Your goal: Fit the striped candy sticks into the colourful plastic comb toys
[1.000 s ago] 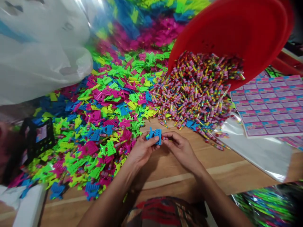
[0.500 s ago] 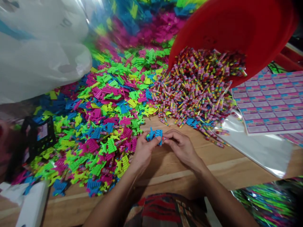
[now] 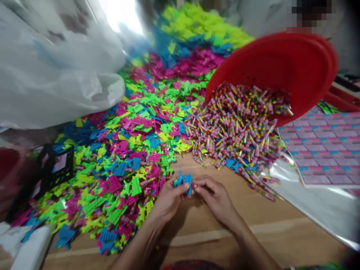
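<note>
My left hand (image 3: 168, 199) is closed on a small blue plastic toy piece (image 3: 188, 180) with ribbed slots, gripped under the thumb. My right hand (image 3: 217, 198) pinches a small tube in a colourful wrapper (image 3: 195, 186) against the right side of the blue piece. Most of the tube is hidden by my fingers, and how far it sits in the piece I cannot tell. Both hands are just above the wooden table (image 3: 202, 240). To their left spreads a heap of plastic toy pieces (image 3: 135, 185) in green, pink, yellow and blue.
A red basin (image 3: 306, 71) lies tipped on its side, with many wrapped tubes (image 3: 233, 123) spilling out. Printed label sheets (image 3: 323, 150) lie on clear plastic at the right. A white plastic bag (image 3: 62, 86) bulges at the left, above a black crate (image 3: 56, 168).
The camera view has tilted up, so everything sits lower in the picture. Both hands keep their grip, and the tube stays against the blue toy piece.
</note>
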Tool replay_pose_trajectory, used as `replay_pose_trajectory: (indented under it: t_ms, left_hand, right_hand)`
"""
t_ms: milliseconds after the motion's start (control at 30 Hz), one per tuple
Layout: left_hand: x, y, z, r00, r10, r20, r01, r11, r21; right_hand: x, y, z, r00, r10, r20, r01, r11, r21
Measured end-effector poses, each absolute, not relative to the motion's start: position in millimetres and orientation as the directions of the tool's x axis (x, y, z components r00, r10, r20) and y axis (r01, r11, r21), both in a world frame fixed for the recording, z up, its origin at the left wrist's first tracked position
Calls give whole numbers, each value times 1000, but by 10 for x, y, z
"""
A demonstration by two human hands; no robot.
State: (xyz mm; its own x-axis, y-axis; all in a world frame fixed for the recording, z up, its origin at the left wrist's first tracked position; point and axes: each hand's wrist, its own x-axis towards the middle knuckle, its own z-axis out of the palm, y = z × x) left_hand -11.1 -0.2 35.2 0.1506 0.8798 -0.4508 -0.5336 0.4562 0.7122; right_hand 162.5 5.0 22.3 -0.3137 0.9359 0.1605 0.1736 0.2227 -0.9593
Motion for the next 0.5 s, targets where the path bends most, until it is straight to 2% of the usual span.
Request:
replay_pose_trajectory:
  t_ms: [100,233,400,500]
  left_hand:
    - [-109,4,325,159,863,-479,-606,468,643]
    - [-51,-30,331,149,866,-478,-621,458,636]
    - [23,-103,335,-102,916,-389,-536,279,797]
    - [-22,-119,329,-163,912,-377,-507,250,825]
  right_hand:
    - [1623,54,167,-308,917,252,189,318,-929]
    - [1639,48,124,-282,913,293,172,349,-921]
    - [1587,47,79,-282,915,289,263,364,-894]
    - [1508,36,72,-278,907,317,273,391,-879]
